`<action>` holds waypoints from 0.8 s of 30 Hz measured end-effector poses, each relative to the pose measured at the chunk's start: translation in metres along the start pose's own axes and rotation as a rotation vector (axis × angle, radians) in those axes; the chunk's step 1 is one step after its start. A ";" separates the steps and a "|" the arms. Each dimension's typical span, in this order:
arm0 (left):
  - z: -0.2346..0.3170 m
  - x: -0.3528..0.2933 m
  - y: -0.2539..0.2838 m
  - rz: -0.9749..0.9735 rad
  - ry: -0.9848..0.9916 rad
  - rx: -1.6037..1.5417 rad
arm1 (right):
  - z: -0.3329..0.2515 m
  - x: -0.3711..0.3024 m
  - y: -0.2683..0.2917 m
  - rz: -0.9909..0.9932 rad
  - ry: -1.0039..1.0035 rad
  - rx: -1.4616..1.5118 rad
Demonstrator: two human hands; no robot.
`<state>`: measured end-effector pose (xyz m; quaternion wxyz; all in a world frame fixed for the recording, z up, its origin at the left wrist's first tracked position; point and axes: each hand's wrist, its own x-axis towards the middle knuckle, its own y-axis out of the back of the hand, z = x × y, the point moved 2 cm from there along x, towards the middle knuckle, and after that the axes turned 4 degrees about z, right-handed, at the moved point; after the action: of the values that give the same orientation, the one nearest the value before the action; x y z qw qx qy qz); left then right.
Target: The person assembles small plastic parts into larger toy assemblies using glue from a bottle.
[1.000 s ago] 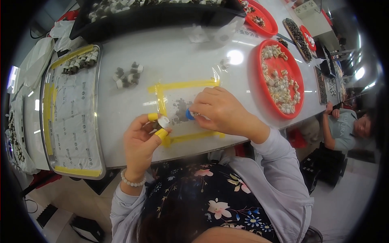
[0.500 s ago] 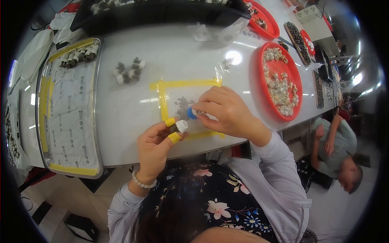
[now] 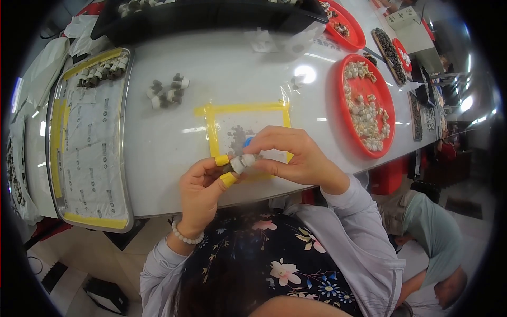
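Note:
Between the thumb and finger of my left hand (image 3: pixel 203 182), both in yellow finger cots, is a small piece (image 3: pixel 236 165) with a dark brown end and a white end. My right hand (image 3: pixel 298 158) is at its white end, thumb and index finger around a small whitish piece (image 3: pixel 247 159) that meets it. A round blue thing (image 3: pixel 247 141) shows by my right index fingertip; whether the hand touches it I cannot tell. Below lies a yellow-taped square (image 3: pixel 212 129) with grey smudges inside. Several similar dark-and-white pieces (image 3: pixel 173 96) lie farther left.
At left stands a metal tray (image 3: pixel 128 158) with paper lining and a row of pieces. A red round tray (image 3: pixel 343 105) of whitish pieces is at right, another red tray (image 3: pixel 360 39) behind it. A black bin (image 3: pixel 211 26) spans the back. A person (image 3: pixel 435 232) bends at right.
My right hand has brought the whitish piece against the white end of the piece in my left hand. My left hand has barely moved. The person at right has bent lower.

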<state>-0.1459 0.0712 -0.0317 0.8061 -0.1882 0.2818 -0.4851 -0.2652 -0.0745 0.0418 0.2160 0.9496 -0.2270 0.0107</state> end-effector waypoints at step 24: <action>0.022 -0.004 0.009 -0.036 -0.054 0.107 | 0.031 -0.036 0.078 0.295 -0.039 -0.485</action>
<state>-0.1271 0.0801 -0.0190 0.8135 -0.1626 0.2302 -0.5087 -0.3340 -0.1345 0.0413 0.4284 0.8269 -0.3630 -0.0310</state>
